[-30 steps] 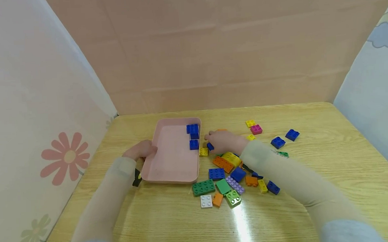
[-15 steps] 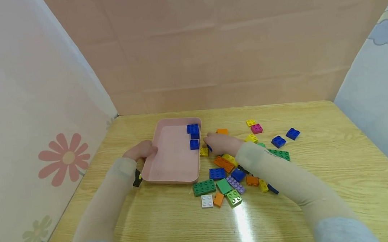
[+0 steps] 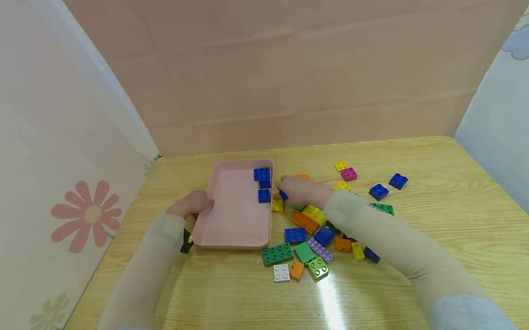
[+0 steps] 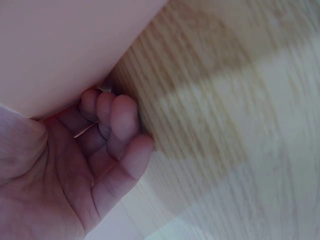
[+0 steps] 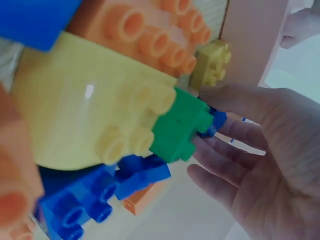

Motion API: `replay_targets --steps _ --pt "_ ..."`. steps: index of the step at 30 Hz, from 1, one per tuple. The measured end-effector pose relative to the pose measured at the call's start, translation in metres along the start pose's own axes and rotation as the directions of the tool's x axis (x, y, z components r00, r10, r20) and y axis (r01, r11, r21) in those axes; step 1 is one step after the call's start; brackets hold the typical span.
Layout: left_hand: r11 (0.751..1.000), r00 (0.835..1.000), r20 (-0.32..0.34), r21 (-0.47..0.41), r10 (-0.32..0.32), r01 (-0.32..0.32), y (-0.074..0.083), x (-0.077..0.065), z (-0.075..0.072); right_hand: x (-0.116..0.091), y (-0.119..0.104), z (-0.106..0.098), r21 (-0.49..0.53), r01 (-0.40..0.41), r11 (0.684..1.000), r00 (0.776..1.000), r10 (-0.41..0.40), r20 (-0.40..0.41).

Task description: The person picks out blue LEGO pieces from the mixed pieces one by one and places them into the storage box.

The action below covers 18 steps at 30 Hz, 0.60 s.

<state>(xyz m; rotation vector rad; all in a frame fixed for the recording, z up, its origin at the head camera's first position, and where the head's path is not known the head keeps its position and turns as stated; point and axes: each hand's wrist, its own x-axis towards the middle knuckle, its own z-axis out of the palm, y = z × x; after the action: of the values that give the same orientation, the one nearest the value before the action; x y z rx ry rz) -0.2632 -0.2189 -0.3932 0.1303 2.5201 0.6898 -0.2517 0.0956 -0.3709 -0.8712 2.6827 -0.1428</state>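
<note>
My left hand (image 3: 192, 203) grips the left rim of a shallow pink tray (image 3: 232, 230). In the left wrist view its curled fingers (image 4: 125, 120) lie low along the tray's outer wall, close over the wood. My right hand (image 3: 304, 190) is just outside the tray's right wall, and pinches a small blue brick (image 3: 283, 195) between thumb and fingers. The right wrist view shows this blue brick (image 5: 215, 122) partly hidden behind a green brick (image 5: 180, 125). Inside the tray, several blue bricks (image 3: 264, 196) sit along its right side.
A yellow brick (image 3: 277, 206) lies against the tray's right wall. Loose bricks spread nearer me, among them an orange one (image 3: 304, 222), a long green one (image 3: 277, 254) and a white one (image 3: 281, 273). Two blue bricks (image 3: 378, 192) and a pink one (image 3: 348, 174) lie farther right.
My right hand has shifted slightly left towards the tray with the blue brick, its sleeve uncovering more of a green brick. The left hand and the tray hold still.
</note>
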Motion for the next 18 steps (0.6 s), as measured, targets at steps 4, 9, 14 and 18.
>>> replay_targets --steps 4,9,14,18 --pt "1.0 1.0 -0.004 -0.007 -0.001 0.001 -0.001 0.0 0.0 -0.003 0.001 -0.009 -0.054 0.026 0.998 0.999 -0.028 -0.046" --pt "1.0 1.0 -0.004 -0.001 0.002 -0.002 -0.001 0.0 0.0 -0.007 0.002 -0.022 -0.114 0.002 0.993 0.997 -0.011 -0.083" --pt "1.0 1.0 0.004 0.004 -0.002 0.002 0.0 -0.001 -0.001 -0.009 0.002 -0.031 -0.108 -0.016 0.994 0.994 0.004 -0.111" --pt "1.0 1.0 0.0 0.011 -0.003 0.003 0.0 -0.001 -0.001 -0.01 0.001 -0.035 -0.121 0.002 0.993 0.99 -0.019 -0.142"
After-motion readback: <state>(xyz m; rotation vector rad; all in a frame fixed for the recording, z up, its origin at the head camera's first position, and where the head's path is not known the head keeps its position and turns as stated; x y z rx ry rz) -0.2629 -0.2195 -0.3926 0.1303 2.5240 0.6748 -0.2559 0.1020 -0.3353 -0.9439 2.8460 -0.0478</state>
